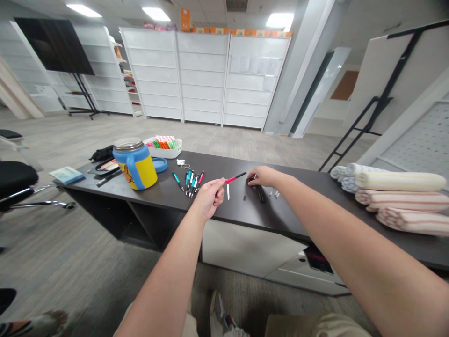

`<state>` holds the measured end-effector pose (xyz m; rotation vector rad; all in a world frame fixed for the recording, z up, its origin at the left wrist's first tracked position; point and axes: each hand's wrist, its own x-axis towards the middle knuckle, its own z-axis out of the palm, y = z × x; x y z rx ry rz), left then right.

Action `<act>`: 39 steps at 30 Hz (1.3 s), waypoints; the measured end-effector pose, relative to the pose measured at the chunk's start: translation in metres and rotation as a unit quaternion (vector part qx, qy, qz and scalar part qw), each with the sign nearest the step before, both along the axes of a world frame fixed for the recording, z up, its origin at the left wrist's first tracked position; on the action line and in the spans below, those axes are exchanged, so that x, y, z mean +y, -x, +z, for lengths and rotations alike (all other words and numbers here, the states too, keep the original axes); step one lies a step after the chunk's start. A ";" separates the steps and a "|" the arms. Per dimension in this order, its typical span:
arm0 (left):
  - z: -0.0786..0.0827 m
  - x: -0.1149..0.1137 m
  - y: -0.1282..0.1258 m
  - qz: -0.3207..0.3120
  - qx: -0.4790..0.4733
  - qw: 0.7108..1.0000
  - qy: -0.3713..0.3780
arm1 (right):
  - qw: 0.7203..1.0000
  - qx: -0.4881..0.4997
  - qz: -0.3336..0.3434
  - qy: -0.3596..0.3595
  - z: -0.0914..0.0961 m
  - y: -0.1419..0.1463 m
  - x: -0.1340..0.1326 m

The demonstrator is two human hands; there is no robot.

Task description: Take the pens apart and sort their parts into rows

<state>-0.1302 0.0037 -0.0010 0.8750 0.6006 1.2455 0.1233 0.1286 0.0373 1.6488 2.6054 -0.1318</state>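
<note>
My left hand (209, 195) is closed in a pinch on a red and black pen (234, 178), held just above the dark table (315, 206). My right hand (264, 176) rests on the table to the right of the pen, fingers curled down onto small black pen parts (260, 195). A short white piece (228, 192) and tiny loose bits (274, 193) lie on the table between and beside my hands. Left of my left hand lies a bunch of several teal, black and red pens (191, 181).
A yellow and blue jug (136, 164) with its blue lid (160, 164) stands at the left, a white tray of colourful items (164, 146) behind it. Rolled striped towels (400, 196) lie at the right. A black office chair (17, 180) stands by the table's left end.
</note>
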 end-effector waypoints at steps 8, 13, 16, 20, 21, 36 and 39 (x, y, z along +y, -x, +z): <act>0.001 0.000 -0.001 0.006 0.009 1.000 0.006 | 0.999 0.031 -0.002 0.018 -0.003 -0.004 0.001; 0.000 0.001 -0.001 0.006 0.010 1.000 0.003 | 0.999 0.037 -0.005 0.031 -0.002 -0.005 0.004; 0.000 0.001 -0.001 0.004 0.008 1.000 0.001 | 0.999 0.035 0.007 0.036 -0.001 -0.006 0.003; 0.000 0.001 -0.001 0.004 0.008 1.000 0.001 | 0.998 0.037 0.017 0.041 -0.001 -0.006 0.002; 0.000 0.000 -0.001 0.004 0.008 1.000 0.001 | 0.998 0.041 0.014 0.044 -0.001 -0.007 0.002; 0.003 -0.010 -0.010 -0.023 0.129 0.991 -0.041 | 0.943 0.252 -0.038 -0.215 0.022 -0.015 -0.124; 0.006 -0.018 -0.019 -0.044 0.224 0.969 -0.093 | 0.936 0.294 -0.051 -0.185 0.006 -0.022 -0.162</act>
